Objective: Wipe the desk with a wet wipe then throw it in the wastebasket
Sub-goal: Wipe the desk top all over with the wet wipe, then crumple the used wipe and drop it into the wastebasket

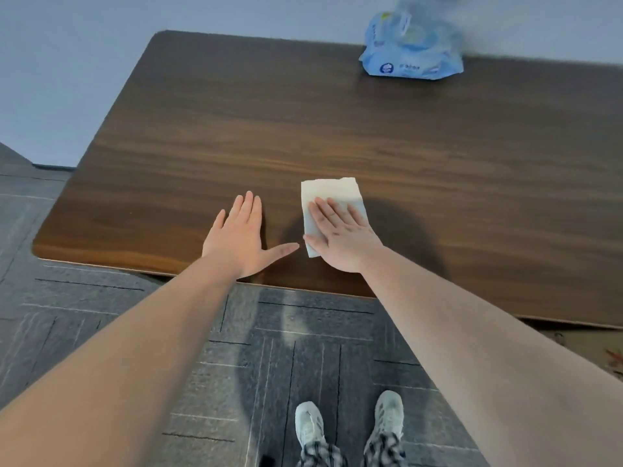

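Note:
A white wet wipe (332, 193) lies flat on the dark wooden desk (303, 129), close to its near edge. My right hand (340, 235) presses flat on the wipe's lower half, fingers together and stretched out. My left hand (241, 235) rests palm down on the bare wood just left of the wipe, fingers spread and thumb pointing toward the wipe, holding nothing. No wastebasket is in view.
A blue pack of wet wipes (411, 48) stands at the desk's far edge against the grey wall. Grey patterned carpet (101, 315) covers the floor in front of the desk. My two light sneakers (350, 423) stand below.

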Demonstrator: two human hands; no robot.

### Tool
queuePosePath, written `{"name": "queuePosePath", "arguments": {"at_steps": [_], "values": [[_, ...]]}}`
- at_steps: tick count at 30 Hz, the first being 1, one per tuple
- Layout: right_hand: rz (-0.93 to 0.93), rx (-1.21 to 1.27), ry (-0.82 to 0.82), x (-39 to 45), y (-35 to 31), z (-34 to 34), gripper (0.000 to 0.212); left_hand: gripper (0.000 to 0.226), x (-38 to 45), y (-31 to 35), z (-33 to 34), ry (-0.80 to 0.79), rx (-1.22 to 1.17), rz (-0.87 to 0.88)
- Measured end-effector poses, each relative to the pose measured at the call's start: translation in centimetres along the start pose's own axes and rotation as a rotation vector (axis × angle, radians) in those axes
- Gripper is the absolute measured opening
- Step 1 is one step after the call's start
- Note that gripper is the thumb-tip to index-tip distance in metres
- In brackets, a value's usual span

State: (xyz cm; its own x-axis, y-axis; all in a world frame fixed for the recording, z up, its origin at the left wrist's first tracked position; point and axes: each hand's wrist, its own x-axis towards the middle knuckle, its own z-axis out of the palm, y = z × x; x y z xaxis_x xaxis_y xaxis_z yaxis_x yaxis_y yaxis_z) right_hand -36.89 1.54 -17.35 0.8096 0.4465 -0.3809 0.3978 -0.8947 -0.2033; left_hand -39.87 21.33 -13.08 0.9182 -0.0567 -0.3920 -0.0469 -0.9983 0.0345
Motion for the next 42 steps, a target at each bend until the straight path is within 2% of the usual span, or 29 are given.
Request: {"name": "queuePosePath", "arguments": {"at_steps": [9, 21, 26, 28, 33, 37, 42], "values": [[0.342, 0.116, 0.089, -10.6, 15.3, 1.1, 0.064, 0.109, 3.8, 16.4, 0.6, -0.006, 0.054, 0.283], [0.703, 0.226, 0.167, -24.5, 29.6, 3.7, 0.063, 0.102, 4.9, 36.3, 1.2, -0.014, 0.121, 0.567], [0.695, 0.225, 0.178, -25.5, 31.0, 3.8, 0.064, 0.097, 4.5, 39.7, 1.3, -0.011, 0.139, 0.624], [0.813, 0.255, 0.205, -30.3, 37.1, 4.6, 0.065, 0.096, 4.5, 49.0, 2.0, -0.037, 0.141, 0.720], [0.768, 0.263, 0.256, -31.3, 38.1, 4.7, 0.065, 0.091, 4.7, 51.3, 2.0, 0.034, 0.144, 0.760], [0.764, 0.254, 0.397, -33.1, 39.7, 5.6, 0.062, 0.086, 5.4, 55.0, 2.5, 0.038, 0.131, 0.773], [0.708, 0.327, 0.678, -33.7, 40.6, 6.4, 0.043, 0.083, 5.4, 57.9, 3.7, 0.054, 0.140, 0.812]]}}
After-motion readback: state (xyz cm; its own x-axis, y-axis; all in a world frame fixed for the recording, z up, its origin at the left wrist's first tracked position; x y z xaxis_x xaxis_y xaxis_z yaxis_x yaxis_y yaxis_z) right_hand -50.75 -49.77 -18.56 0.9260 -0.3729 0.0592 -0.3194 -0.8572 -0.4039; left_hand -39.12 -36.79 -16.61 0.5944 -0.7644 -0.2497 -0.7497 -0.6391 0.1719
